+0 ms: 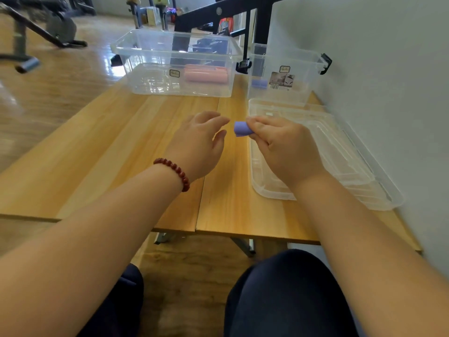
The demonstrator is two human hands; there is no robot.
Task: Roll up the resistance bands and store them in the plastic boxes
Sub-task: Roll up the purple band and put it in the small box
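Observation:
My right hand (284,147) pinches a rolled purple resistance band (241,128) above the wooden table, its fingers curled round one end of the roll. My left hand (201,142), with a red bead bracelet on the wrist, hovers just left of the roll with relaxed fingers, not touching it. A large clear plastic box (150,79) at the back holds rolled pink bands (206,74). A smaller clear box (301,79) at the back right holds one rolled purple band (259,83).
Two clear lids (345,166) lie stacked on the table's right side, along a white wall. The wooden table (109,154) has a seam down its middle. Gym equipment and a black frame stand on the floor behind. My knees are below the table's front edge.

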